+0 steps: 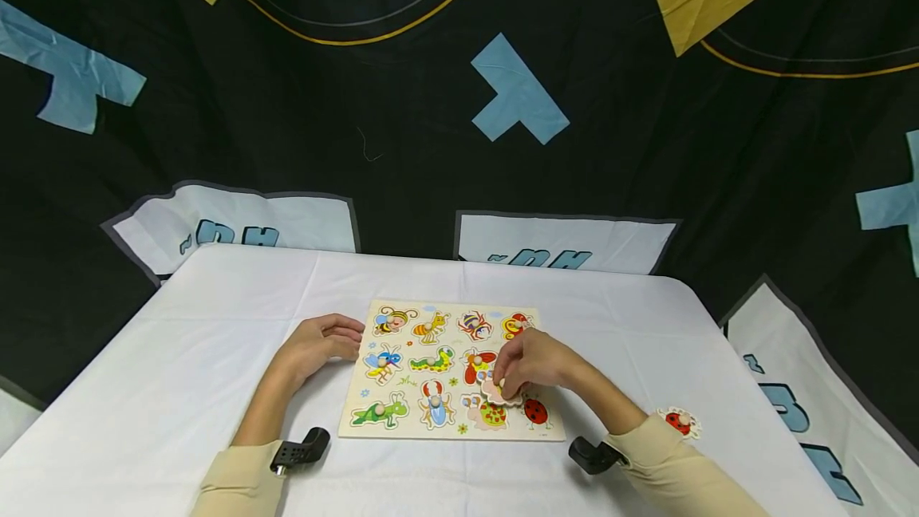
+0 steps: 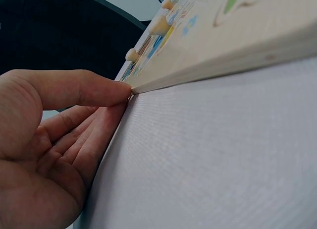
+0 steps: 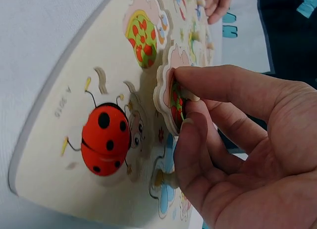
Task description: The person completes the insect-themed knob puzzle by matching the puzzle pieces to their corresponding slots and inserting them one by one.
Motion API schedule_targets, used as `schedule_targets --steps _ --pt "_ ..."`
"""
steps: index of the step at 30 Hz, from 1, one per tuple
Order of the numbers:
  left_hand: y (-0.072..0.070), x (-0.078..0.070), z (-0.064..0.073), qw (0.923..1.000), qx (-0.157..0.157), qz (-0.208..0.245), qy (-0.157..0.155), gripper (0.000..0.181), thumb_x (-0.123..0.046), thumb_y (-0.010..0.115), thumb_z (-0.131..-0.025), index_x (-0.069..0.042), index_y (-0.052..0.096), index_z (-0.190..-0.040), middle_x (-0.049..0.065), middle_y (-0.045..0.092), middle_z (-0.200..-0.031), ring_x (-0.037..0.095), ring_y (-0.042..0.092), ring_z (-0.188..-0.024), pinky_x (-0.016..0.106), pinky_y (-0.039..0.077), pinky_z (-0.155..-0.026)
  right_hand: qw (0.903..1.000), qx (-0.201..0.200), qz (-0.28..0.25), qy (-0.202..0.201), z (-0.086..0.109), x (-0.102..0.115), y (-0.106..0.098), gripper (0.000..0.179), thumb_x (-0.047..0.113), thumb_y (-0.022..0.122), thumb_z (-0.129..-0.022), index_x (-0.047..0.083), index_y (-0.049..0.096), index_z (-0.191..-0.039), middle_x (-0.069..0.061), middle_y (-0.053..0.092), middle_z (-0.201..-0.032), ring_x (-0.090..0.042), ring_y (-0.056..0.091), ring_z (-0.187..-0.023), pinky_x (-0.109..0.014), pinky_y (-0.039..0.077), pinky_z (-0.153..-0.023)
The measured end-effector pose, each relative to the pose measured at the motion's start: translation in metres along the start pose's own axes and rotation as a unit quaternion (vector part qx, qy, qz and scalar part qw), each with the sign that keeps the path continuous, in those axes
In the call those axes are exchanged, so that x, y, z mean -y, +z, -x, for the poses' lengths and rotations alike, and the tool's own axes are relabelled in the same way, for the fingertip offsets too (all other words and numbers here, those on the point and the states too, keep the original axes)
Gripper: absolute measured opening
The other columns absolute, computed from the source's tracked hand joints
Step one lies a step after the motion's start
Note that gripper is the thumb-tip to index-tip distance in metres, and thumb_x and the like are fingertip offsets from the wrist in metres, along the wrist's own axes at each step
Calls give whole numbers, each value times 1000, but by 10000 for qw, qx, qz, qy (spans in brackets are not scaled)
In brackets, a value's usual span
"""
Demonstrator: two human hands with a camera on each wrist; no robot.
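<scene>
In the head view a wooden peg puzzle board [image 1: 402,434] printed with insects lies flat on the table. My right hand [image 1: 542,357] pinches a scallop-edged snail piece [image 3: 167,85] by its knob between thumb and fingers. That piece is tilted just above the board's lower right. Beneath it are the printed snail [image 3: 142,40] and the printed ladybug [image 3: 105,140] with its recess outline, neither covered by a piece. My left hand [image 1: 316,349] rests at the board's left edge, thumb straight and touching the rim, as the left wrist view shows.
A loose ladybug piece [image 1: 679,423] lies on the white tablecloth [image 1: 215,325], right of the board and beside the right sleeve. Several knobbed pieces, such as the caterpillar [image 1: 431,361] and grasshopper [image 1: 380,412], sit in the board. A black curtain [image 1: 402,126] hangs behind the table.
</scene>
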State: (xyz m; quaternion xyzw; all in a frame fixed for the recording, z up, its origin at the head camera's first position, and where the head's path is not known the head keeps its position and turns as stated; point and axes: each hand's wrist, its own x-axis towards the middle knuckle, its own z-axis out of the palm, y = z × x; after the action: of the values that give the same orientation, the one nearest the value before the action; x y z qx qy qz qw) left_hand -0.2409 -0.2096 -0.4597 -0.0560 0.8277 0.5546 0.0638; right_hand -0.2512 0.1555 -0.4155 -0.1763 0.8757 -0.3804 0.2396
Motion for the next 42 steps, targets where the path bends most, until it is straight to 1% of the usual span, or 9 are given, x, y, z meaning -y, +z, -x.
schedule_targets --steps 8,15,18,27,36,42 --pt "0 0 1 10000 8 -1 11 54 -1 78 -74 0 64 -126 13 73 -114 15 70 -94 22 50 -79 9997 224 102 9 2 9 9 15 -1 82 -68 7 75 -78 1 65 -62 -11 57 -58 -29 46 -58" --pt "0 2 1 10000 11 18 69 55 -1 78 -74 2 64 -126 17 72 -115 16 71 -94 22 50 -79 9991 423 48 68 2 11 16 14 -2 82 -68 6 75 -78 2 65 -61 -11 55 -57 -25 44 -56" --pt "0 1 1 10000 12 -25 62 54 -2 78 -74 1 64 -126 16 73 -115 16 71 -94 23 50 -80 9989 463 86 35 2 12 19 15 -3 82 -67 6 75 -77 2 64 -61 -10 55 -57 -25 43 -56" --pt "0 0 1 10000 12 -50 56 53 -2 77 -74 0 64 -125 13 73 -114 14 71 -94 23 50 -81 9984 480 292 -100 2 12 25 15 -1 84 -66 9 76 -75 4 64 -59 -11 52 -57 -25 39 -54" --pt "0 -1 2 9999 24 -36 94 54 -2 78 -74 1 64 -126 15 73 -115 15 71 -94 23 50 -81 9980 474 404 -106 3 12 27 16 0 83 -65 11 76 -74 5 64 -60 -10 52 -57 -26 39 -55" --pt "0 0 0 10000 11 -77 58 51 -3 76 -75 0 65 -125 12 73 -113 13 71 -94 23 50 -81 9982 431 403 -48 3 12 28 16 1 84 -65 11 76 -74 5 64 -59 -10 52 -58 -26 38 -56"
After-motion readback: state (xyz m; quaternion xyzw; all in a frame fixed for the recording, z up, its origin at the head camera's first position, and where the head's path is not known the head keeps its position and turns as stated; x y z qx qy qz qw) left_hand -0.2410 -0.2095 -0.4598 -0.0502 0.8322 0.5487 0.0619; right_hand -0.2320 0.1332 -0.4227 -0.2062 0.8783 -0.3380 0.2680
